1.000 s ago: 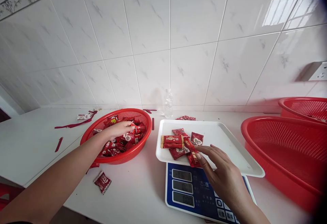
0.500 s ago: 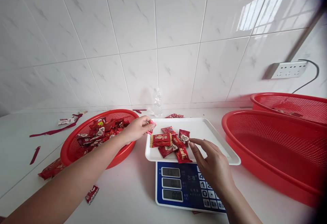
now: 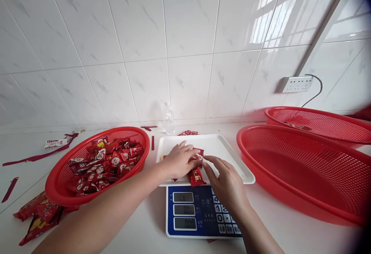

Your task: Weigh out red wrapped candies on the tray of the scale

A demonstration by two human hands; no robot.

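Note:
My left hand (image 3: 183, 159) reaches over the white tray (image 3: 232, 157), palm down, with fingers spread on the small red snack packets. It hides most of the pile; a red packet with gold print (image 3: 197, 176) shows below the fingers. My right hand (image 3: 226, 176) comes in from the right, thumb and forefinger closed at the edge of a red packet with a white label (image 3: 200, 154). Under the tray is a blue-faced weighing scale (image 3: 205, 223) with three displays; my right hand and forearm cover part of its keypad.
Left of the tray stands a red basket (image 3: 147, 146) heaped with similar packets. Larger red bags (image 3: 43, 217) lie beside it. Two red baskets (image 3: 292, 192) stand at the right. A clear bottle (image 3: 169, 119) is near the tiled wall, below and left of a power strip (image 3: 297, 84).
My left hand has moved right, from the tray's left edge onto the pile; the packet it held is no longer visible in it. My right hand stays by the labelled packet. The view has shifted.

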